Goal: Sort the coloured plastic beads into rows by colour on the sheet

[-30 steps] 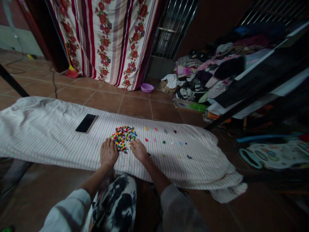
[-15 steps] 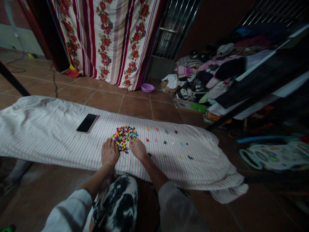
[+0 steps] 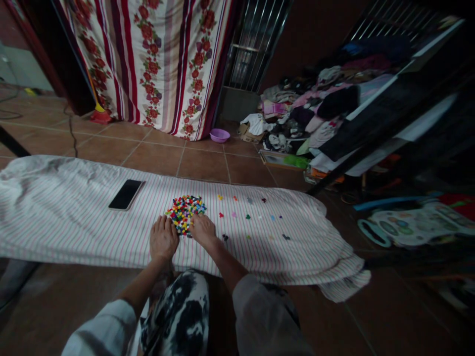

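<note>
A heap of small multicoloured pieces (image 3: 184, 210) lies on the striped cloth (image 3: 85, 222). My left hand (image 3: 164, 238) rests flat at the heap's left edge, fingers stretched out and nothing in it. At the right edge my right hand (image 3: 202, 229) has its fingers pinched together over the pieces; what they hold, if anything, is too small to make out. Small groups sorted by colour sit in rows to the right, among them red pieces (image 3: 221, 215), dark green pieces (image 3: 248, 216), yellow pieces (image 3: 220, 197) and black pieces (image 3: 225, 238).
A phone (image 3: 126, 195) lies on the cloth left of the heap. Beyond, on the tiled floor, are a purple basin (image 3: 219, 135), a red broom (image 3: 101, 114) and a pile of clothes (image 3: 297, 106). A patterned curtain (image 3: 166, 64) hangs behind.
The camera view has shifted slightly. My right hand has moved a little onto the edge of the heap, its fingers still pinched. My left hand stays beside the heap.
</note>
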`<state>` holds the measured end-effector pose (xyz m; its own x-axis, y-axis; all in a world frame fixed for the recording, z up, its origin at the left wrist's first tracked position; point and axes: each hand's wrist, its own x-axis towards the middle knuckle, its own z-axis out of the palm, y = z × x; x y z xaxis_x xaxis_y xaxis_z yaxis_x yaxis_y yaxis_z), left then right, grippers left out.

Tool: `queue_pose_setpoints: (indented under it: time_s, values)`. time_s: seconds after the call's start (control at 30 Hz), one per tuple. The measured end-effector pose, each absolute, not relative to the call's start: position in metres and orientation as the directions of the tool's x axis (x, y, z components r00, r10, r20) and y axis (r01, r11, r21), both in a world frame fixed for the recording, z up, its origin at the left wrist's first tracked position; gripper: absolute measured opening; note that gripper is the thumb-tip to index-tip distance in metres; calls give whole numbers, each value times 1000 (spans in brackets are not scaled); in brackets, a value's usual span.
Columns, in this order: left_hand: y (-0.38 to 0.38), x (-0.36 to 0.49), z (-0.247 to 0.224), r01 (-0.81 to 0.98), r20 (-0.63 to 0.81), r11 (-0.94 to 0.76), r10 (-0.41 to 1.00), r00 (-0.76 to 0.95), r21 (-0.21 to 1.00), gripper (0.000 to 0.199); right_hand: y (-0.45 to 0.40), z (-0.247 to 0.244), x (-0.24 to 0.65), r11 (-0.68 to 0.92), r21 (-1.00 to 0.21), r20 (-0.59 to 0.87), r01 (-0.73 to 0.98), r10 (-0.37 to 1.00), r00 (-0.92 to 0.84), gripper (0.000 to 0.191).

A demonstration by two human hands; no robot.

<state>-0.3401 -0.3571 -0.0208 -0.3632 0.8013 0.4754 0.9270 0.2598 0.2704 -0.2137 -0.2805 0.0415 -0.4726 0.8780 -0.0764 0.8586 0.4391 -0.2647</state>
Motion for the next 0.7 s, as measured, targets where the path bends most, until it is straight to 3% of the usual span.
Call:
queue_pose_setpoints:
  time_s: [0.3, 0.7]
  values:
    - [-358, -340, -21, 913, 461, 238, 804, -376, 330, 42, -265, 37, -200, 414, -430, 51, 802, 898, -437, 22]
    - [-357, -342, -22, 932, 428, 251, 835, -346, 263, 42, -172, 14, -145, 233, -524, 173, 819, 971, -165, 31]
